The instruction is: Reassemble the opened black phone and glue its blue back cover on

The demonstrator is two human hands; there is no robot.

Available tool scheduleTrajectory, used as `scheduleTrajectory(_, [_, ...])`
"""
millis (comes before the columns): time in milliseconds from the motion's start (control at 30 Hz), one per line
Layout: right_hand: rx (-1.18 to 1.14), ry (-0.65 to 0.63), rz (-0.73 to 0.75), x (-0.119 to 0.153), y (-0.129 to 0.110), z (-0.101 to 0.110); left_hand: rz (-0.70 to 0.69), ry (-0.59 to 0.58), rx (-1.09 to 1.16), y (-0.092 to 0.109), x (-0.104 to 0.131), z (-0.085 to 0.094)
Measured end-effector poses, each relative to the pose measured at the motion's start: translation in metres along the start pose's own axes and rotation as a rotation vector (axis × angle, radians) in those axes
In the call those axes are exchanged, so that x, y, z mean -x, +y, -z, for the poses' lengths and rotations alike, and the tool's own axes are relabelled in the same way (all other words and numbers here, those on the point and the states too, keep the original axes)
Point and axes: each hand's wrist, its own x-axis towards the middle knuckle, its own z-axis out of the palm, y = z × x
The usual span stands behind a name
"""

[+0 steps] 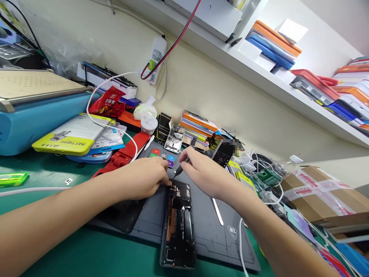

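Phone [178, 256]: opened, slim dark body with rounded corners, inner side up. Long black block with white print fills the middle; copper-brown strip down its left. Small gold and white parts crowd the far end; green and orange-red dots sprinkle the near end.
Axis: long side runs almost straight away from you; the gold-and-white-part end points to the wall, the dotted end to you.
Location: on the grey mat [209, 232], near end jutting past the mat's near edge over the green table [72, 250].
Left hand [150, 173]: your fingertips are at the phone's far left corner; can't tell whether they pinch anything.
Right hand [201, 169]: your fingers are closed around a dark screwdriver [178, 171], tilted, tip down by that same corner.
Nearby: white strip [217, 211] on the mat, right of the phone; dark panel [123, 217] to its left, under your left forearm.
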Motion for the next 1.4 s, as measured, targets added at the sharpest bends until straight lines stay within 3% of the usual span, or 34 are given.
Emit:
scheduleTrajectory(533, [0.030,-0.006,-0.093,-0.002,0.002,0.001,0.013,0.030,0.079,-0.003,0.000,-0.003])
scheduleTrajectory(767, [0.039,0.043,-0.021,-0.005,0.004,-0.005,0.032,0.061,0.112,-0.005,-0.001,-0.005])
scheduleTrajectory(933, [0.096,0.130,-0.035,-0.005,0.003,-0.010,0.155,0.138,0.110,-0.010,-0.005,-0.009])
scheduleTrajectory(1067, [0.057,0.113,0.034,-0.004,0.003,-0.012,0.222,0.186,0.072,-0.017,-0.009,-0.013])
scheduleTrajectory(1400, [0.075,0.148,0.063,-0.002,0.000,-0.015,0.208,0.100,-0.026,-0.019,-0.012,-0.022])
